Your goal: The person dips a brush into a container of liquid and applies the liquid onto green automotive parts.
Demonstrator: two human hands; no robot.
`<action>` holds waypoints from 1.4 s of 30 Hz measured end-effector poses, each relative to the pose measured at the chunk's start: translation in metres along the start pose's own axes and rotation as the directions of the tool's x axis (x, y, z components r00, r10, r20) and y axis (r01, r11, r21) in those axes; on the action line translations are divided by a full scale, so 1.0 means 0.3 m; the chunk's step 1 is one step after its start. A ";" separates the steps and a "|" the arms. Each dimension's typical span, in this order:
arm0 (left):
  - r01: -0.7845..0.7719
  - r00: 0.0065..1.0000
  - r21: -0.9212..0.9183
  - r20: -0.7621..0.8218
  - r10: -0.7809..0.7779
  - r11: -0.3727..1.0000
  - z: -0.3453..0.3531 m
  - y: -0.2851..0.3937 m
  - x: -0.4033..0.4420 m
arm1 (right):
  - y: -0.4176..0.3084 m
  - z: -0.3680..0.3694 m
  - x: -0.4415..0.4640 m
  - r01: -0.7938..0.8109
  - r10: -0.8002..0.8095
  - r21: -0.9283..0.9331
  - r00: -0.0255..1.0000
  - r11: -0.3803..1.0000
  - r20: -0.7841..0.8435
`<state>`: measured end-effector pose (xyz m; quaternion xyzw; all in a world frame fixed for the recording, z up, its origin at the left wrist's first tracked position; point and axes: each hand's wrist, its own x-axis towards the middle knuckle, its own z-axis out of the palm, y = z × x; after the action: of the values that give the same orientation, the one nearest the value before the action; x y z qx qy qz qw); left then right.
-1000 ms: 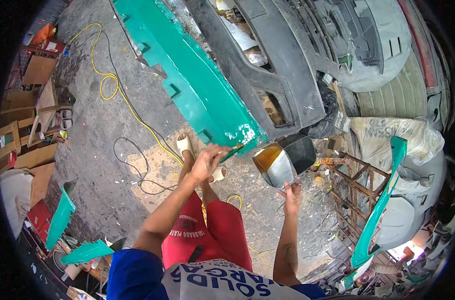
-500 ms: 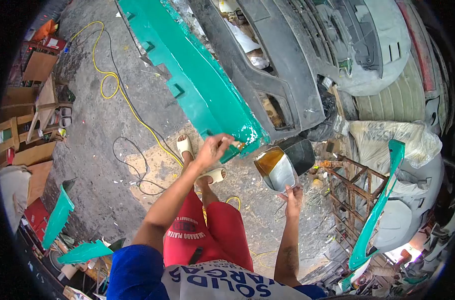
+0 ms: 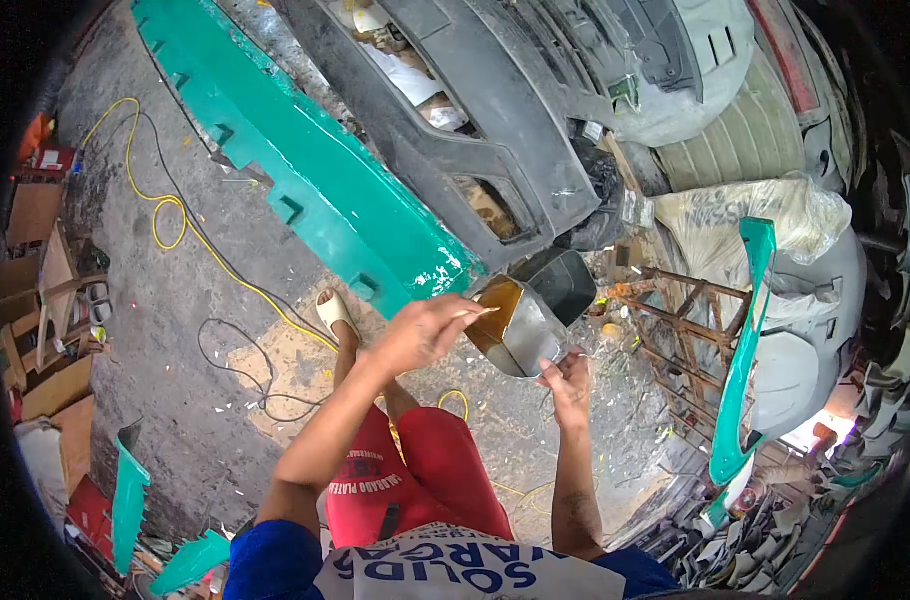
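Note:
My left hand (image 3: 422, 335) is closed in a pinch on a small paintbrush (image 3: 478, 312), its tip at the mouth of a cut-open metal can (image 3: 537, 335). Amber liquid (image 3: 499, 300) shows in the can's far left part. With thumb and fingers, my right hand (image 3: 565, 378) grips the can's near right rim and keeps it tilted. Just beyond my left hand lies the end of a long green bumper (image 3: 325, 190), glossy and wet-looking, with whitish patches near that end.
Grey bumpers (image 3: 545, 170) are stacked beyond the green one. A black container (image 3: 560, 285) is behind the can. At right stand a rusty metal frame (image 3: 690, 325) and a narrow green trim piece (image 3: 740, 370). A yellow hose (image 3: 225, 265) crosses the floor on the left.
My left hand has drawn the brush off the green bumper's end and over to the can. The can has shifted left, toward that hand. The whole view has swung slightly.

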<state>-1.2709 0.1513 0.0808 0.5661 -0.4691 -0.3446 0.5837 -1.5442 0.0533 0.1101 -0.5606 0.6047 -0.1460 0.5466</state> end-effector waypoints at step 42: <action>0.227 0.890 -0.033 -0.400 -0.221 0.973 -0.333 -0.423 0.027 | 0.055 -0.082 -0.032 -0.118 0.128 0.145 0.990 0.982 -0.061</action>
<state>-1.1582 0.1619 -0.0349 0.6792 -0.2737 -0.2829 0.6195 -1.5751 0.0560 0.1107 -0.4765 0.6453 -0.1739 0.5713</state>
